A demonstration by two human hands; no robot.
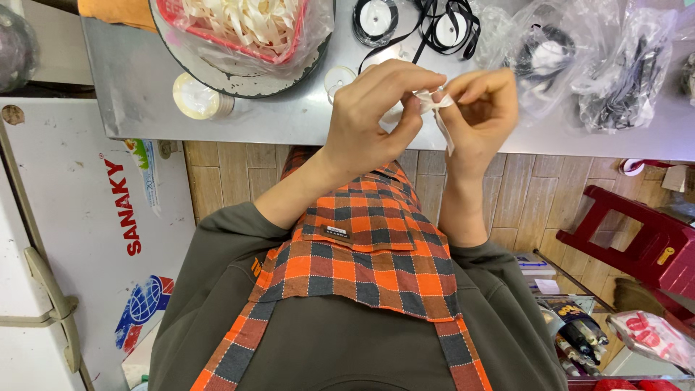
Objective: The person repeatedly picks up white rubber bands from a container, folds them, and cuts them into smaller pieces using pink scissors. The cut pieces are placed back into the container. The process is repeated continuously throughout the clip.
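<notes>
- White chest freezer at far left, lid shut, pale handle on its near edge.
- Grey metal tabletop runs across the top of the view.
- Small white ribbon roll lies on the table, just beside a round basin lined with a clear bag and filled with cream ribbon strips.
- Left hand raised over the table edge, fingers curled, thumb and forefinger pinching a small white ribbon piece.
- The ribbon piece sits between both hands, folded at the top, one tail hanging down.
- Right hand touching the left at the fingertips, fingers bent in, also pinching the ribbon piece.
- Black ribbon spools lie behind the hands, loose black ribbon trailing between them.
- Clear plastic bags holding dark items lie to the right on the table.
- Orange and grey checked apron over an olive sweatshirt, below the hands.
- Red plastic stool stands on the wood-look floor at right.
</notes>
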